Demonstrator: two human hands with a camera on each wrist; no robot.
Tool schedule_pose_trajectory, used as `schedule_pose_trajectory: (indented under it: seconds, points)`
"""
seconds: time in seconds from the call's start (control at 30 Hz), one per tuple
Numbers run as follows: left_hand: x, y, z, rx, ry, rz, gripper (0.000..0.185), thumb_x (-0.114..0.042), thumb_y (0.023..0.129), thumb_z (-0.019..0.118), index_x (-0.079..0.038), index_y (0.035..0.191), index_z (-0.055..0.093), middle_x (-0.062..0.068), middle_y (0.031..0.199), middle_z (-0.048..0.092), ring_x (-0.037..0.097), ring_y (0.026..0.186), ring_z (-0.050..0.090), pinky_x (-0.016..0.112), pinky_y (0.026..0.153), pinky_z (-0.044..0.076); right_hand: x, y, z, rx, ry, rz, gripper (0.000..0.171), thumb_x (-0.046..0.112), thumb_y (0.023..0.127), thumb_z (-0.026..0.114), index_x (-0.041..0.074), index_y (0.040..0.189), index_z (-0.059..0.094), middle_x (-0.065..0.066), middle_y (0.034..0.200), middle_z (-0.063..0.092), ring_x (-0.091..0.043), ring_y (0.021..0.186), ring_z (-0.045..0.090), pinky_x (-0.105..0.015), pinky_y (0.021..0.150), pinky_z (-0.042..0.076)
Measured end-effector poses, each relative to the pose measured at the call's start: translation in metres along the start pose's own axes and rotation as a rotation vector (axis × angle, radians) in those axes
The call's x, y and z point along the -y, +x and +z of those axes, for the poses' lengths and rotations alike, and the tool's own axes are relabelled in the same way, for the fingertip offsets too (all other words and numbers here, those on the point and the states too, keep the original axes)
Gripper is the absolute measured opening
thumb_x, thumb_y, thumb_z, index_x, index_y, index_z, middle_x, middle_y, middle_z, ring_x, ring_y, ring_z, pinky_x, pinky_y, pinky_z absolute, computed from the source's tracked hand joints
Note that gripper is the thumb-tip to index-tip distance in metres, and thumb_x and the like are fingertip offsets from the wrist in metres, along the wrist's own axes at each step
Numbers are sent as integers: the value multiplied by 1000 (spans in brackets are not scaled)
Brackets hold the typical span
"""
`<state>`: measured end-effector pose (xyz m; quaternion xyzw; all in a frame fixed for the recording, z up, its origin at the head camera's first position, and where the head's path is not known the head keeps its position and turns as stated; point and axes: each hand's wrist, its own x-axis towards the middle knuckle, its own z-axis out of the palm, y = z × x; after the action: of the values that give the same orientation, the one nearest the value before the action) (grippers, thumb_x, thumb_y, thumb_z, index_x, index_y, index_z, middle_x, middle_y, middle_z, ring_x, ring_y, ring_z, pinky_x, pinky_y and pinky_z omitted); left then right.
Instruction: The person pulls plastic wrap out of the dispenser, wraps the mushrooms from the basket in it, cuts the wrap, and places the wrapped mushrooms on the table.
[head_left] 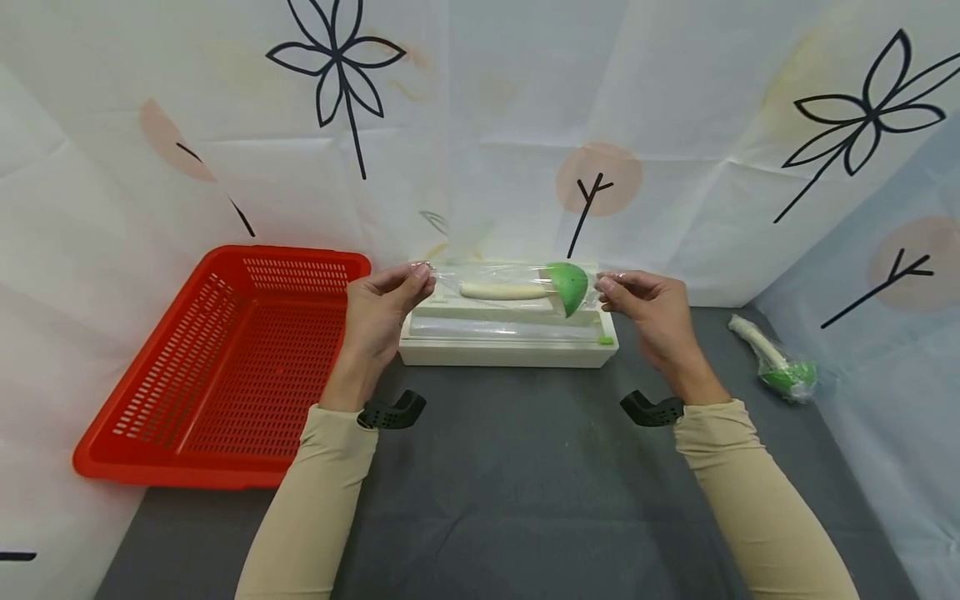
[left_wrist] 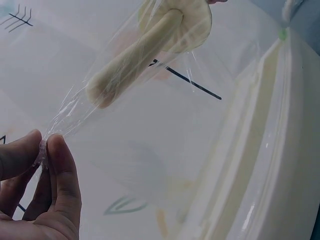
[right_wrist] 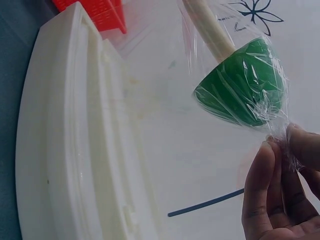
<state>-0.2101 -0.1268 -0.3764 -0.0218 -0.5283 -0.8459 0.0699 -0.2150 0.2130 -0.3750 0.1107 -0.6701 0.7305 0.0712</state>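
A mushroom (head_left: 567, 287) with a green cap and a pale stem hangs sideways in clear plastic wrap (left_wrist: 67, 112), above a white wrap dispenser (head_left: 510, 354). My left hand (head_left: 382, 312) pinches the gathered end of the wrap beyond the stem, between thumb and fingers. At the cap end, my right hand (head_left: 652, 312) pinches the other bunched end of the wrap. In the right wrist view the film lies creased over the green cap (right_wrist: 245, 85). The left wrist view shows the cap's pale underside around the stem (left_wrist: 135, 60).
A red plastic basket (head_left: 225, 475) stands at the left, close to my left forearm. Another wrapped mushroom (head_left: 783, 371) with a green cap lies on the dark table (head_left: 525, 500) at the right. Patterned white cloth (head_left: 487, 125) hangs behind the dispenser.
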Motion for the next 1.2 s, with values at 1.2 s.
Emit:
schedule_pose_trajectory:
  seconds: [1.2]
  points:
    - [-34, -23, 16, 64, -50, 79, 24, 13, 92, 65, -5, 93, 81, 10, 92, 75, 17, 76, 74, 35, 84, 59, 39, -6, 4, -39, 69, -112, 13, 2, 90, 76, -7, 100, 76, -10, 99, 76, -15, 86, 69, -25, 72, 58]
